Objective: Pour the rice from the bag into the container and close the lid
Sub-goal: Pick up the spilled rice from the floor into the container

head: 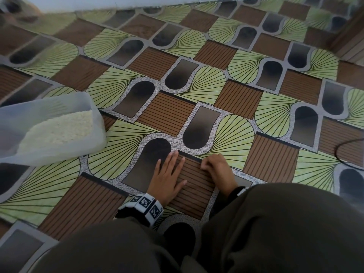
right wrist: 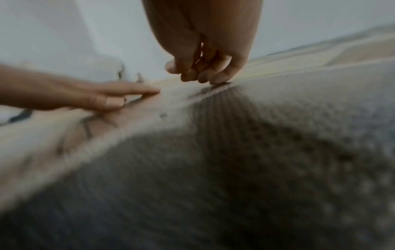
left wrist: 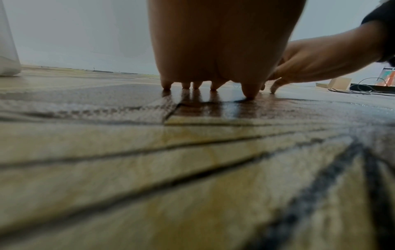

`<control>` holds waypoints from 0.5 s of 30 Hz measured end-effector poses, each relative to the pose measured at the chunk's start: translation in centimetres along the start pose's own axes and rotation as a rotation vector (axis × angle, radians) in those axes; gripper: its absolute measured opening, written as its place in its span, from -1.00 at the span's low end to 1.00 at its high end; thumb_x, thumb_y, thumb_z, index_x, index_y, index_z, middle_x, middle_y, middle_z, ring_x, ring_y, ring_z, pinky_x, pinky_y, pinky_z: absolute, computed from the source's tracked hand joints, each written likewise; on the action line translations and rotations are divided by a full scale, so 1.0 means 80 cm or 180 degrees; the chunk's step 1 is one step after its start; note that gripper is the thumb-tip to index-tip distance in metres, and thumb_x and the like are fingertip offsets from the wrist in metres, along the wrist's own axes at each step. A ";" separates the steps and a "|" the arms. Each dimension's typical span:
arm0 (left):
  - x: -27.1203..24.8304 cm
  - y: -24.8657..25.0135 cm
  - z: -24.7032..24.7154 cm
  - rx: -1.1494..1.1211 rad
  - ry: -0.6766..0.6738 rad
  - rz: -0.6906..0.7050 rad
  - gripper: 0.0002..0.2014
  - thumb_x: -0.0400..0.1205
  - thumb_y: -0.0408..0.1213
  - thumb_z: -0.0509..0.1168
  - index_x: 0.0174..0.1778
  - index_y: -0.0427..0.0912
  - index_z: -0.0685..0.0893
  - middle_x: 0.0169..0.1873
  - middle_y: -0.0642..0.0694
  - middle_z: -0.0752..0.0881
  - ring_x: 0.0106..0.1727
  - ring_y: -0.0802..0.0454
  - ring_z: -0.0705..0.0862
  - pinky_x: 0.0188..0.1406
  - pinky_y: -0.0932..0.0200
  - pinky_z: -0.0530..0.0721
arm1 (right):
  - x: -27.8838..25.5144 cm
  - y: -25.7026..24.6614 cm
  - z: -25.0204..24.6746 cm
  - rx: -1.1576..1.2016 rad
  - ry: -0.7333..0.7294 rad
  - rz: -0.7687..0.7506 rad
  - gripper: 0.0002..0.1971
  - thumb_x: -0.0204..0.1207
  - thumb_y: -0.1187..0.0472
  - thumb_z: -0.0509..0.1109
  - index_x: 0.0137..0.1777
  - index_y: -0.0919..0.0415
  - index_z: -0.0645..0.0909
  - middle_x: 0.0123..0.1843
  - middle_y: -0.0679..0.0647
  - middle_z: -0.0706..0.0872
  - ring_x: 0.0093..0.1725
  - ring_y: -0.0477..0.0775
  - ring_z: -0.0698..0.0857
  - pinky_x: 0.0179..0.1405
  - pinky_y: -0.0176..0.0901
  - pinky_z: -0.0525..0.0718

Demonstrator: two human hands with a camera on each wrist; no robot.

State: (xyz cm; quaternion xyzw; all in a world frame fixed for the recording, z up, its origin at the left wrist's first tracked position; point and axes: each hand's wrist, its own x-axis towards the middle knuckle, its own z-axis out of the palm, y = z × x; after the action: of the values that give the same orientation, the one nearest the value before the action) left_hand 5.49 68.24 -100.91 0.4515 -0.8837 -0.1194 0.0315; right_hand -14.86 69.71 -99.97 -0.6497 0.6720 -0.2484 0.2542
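Vinyl patterned floor (head: 236,99) — left hand (head: 167,180) flat, fingers spread; right hand (head: 218,170) curled, empty.

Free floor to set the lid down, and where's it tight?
Bare patterned floor ahead of both hands, up to the wall, and right of the right hand toward the cable. Tight on the left around the container, and between it and the left hand.

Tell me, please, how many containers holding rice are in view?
1: the translucent container with rice sits lidless on the floor at the far left, apart from both hands. Others may lie outside the frame.
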 end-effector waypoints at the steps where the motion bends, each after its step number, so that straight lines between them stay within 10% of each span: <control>1: 0.000 -0.001 0.000 0.0004 -0.0014 0.0012 -0.37 0.58 0.15 -0.05 0.51 -0.14 0.28 0.49 -0.24 0.39 0.51 -0.09 0.22 0.31 -0.30 0.39 | 0.001 0.001 -0.006 0.0429 0.0063 0.0370 -0.86 0.47 0.26 0.36 -0.32 0.09 0.59 -0.28 0.00 0.65 -0.13 0.11 0.58 -0.22 -0.40 0.35; 7: 0.000 -0.002 -0.002 0.0011 -0.0082 -0.0003 -0.37 0.58 0.14 -0.04 0.51 -0.13 0.28 0.50 -0.24 0.39 0.51 -0.08 0.22 0.34 -0.28 0.32 | -0.007 0.002 -0.027 0.0714 0.0286 0.0929 -0.73 0.41 0.40 0.46 -0.38 0.03 0.57 -0.38 0.02 0.67 -0.33 -0.05 0.60 -0.31 -0.51 0.44; 15: -0.001 -0.007 -0.007 -0.0102 -0.0358 0.0058 -0.36 0.56 0.15 -0.03 0.51 -0.12 0.30 0.50 -0.21 0.39 0.52 -0.07 0.21 0.33 -0.26 0.36 | -0.014 -0.007 -0.016 -0.0102 -0.0427 0.0452 -0.96 0.36 0.32 0.53 -0.20 0.24 0.77 -0.18 0.12 0.80 -0.14 0.10 0.71 -0.18 -0.42 0.40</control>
State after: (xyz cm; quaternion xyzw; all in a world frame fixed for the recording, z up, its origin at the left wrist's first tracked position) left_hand 6.03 67.88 -100.53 0.4355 -0.8861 -0.1585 -0.0099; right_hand -15.27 70.84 -98.61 -0.6196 0.7017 -0.1748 0.3052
